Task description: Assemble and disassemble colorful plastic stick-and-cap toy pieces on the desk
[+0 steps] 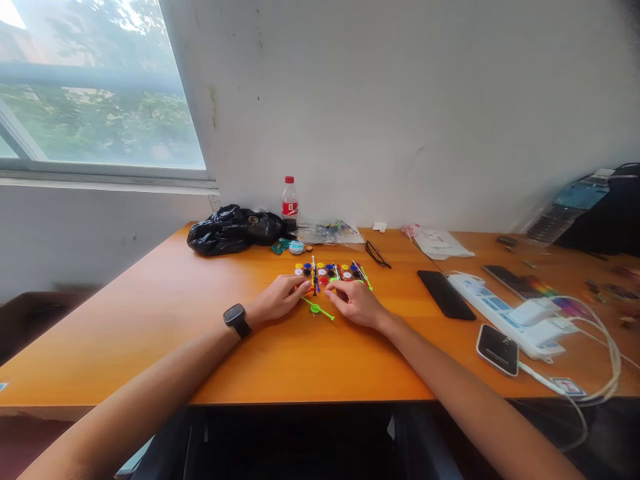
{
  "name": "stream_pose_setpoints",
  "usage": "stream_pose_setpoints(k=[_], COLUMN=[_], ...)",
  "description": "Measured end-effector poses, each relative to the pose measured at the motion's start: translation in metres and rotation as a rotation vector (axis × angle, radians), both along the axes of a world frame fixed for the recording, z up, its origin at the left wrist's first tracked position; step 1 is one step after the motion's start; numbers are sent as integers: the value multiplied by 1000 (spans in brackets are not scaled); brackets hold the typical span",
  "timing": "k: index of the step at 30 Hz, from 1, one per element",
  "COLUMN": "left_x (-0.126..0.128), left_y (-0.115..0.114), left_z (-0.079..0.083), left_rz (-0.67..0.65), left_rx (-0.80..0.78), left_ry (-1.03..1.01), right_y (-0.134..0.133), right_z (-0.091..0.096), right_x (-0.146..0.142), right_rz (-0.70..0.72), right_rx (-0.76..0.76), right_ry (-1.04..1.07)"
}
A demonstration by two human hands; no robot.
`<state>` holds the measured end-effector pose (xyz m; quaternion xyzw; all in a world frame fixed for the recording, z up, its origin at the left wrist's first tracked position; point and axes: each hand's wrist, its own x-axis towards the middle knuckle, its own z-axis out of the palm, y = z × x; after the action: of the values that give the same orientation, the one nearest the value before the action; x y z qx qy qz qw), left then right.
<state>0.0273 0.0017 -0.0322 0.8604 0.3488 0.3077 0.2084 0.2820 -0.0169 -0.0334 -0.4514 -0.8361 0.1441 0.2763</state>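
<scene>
My left hand (281,297), a black watch on its wrist, rests on the table with its fingers curled together. Fingertips of that hand are close to one end of a bright green plastic stick (315,309) with a round middle. Across from it, my right hand (356,304) has its fingers bent in a pinch; whatever is between them is too small to make out. Just beyond both hands lie rows of small coloured discs (321,272) in yellow, blue, white, black and red. Thin coloured sticks (314,267) lie over the discs, partly hidden by my hands.
Behind the discs are a black plastic bag (233,230), a cola bottle (289,207), a clear plastic bag (330,233), a small round tin (296,247) and glasses (377,254). To the right lie a black phone (446,294), a power strip (493,310) and a charging phone (498,349).
</scene>
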Motion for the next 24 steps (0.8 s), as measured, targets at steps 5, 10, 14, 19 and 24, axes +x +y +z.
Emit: stream_pose_setpoints(k=[5, 10, 14, 19, 24], left_x=[-2, 4, 11, 11, 9], left_y=[-4, -15, -14, -11, -12], left_z=[3, 3, -6, -12, -10], left_rz=[-43, -112, -194, -230, -241], left_rx=[12, 227, 243, 233, 184], left_ry=[50, 151, 171, 143, 133], right_y=[-2, -4, -5, -6, -6], right_z=[3, 6, 7, 7, 9], right_x=[-1, -2, -3, -3, -4], right_rz=[24, 41, 51, 44, 41], right_rx=[-16, -14, -5, -1, -22], right_ry=[-13, -20, -17, -27, -23])
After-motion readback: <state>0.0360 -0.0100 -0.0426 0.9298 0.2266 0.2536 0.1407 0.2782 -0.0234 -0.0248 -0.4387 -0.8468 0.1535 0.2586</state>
